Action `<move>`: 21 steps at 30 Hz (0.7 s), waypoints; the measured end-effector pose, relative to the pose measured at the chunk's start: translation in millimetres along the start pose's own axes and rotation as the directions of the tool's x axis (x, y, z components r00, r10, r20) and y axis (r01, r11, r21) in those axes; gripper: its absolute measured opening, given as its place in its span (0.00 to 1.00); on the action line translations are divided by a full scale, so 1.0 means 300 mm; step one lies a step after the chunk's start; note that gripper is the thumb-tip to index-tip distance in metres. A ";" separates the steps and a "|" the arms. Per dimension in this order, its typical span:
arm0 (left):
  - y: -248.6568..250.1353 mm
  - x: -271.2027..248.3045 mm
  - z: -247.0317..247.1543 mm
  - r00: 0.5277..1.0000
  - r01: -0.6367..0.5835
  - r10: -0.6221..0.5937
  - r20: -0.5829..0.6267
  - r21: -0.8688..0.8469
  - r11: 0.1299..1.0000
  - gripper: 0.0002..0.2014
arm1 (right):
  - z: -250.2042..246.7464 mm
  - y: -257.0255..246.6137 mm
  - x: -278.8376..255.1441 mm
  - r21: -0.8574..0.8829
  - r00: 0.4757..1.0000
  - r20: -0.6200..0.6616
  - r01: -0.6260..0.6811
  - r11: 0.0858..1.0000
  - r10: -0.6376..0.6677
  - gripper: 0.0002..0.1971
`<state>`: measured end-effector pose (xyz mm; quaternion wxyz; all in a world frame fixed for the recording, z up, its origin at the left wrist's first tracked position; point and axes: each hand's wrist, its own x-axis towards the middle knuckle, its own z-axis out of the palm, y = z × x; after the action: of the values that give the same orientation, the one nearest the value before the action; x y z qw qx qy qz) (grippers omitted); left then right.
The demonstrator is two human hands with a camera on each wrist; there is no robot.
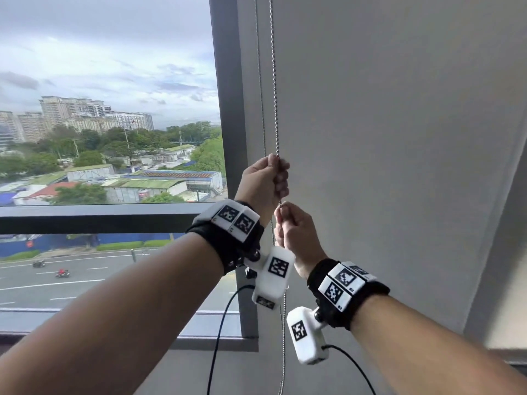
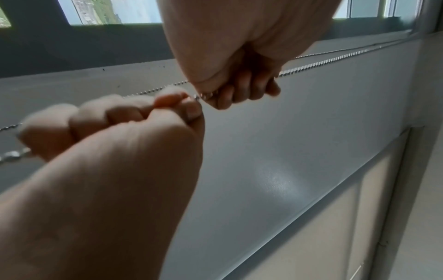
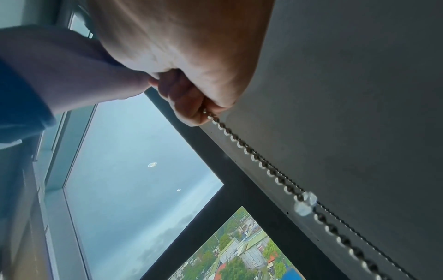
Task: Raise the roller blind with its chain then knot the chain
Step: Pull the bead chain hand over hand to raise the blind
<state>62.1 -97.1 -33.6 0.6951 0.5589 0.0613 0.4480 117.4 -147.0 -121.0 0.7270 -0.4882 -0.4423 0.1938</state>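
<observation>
Both my hands on the blind chain, beside the window.

From the left I see the window, its dark frame post, then the grey roller blind hanging down, nothing blocking my reach. The bead chain hangs along the blind's left edge. My left hand clenches the chain higher up; my right hand pinches it just below.

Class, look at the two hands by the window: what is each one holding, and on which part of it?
Both grip the bead chain on one strand: the left hand higher up, the right hand directly beneath, fingers curled round it.
</observation>
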 end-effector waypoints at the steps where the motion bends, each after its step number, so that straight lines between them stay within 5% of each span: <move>1: -0.007 -0.001 0.007 0.999 -0.002 0.002 -0.033 0.010 1.000 0.19 | 0.001 0.001 0.001 0.006 1.000 0.007 -0.020 1.000 0.020 0.17; 11: -0.026 -0.018 -0.006 0.995 0.030 -0.023 -0.094 0.068 0.997 0.24 | -0.060 -0.079 0.087 -0.109 0.996 0.037 0.087 0.990 -0.083 0.17; 21: -0.163 -0.120 -0.073 0.985 0.127 -0.106 -0.136 0.148 0.981 0.29 | 0.037 -0.381 0.216 0.040 0.972 0.068 0.222 0.974 -0.224 0.15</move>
<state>55.0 -105.0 -97.2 0.6689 0.5774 0.1732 0.4351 125.7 -146.0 10.4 0.7355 -0.4165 -0.5169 0.1354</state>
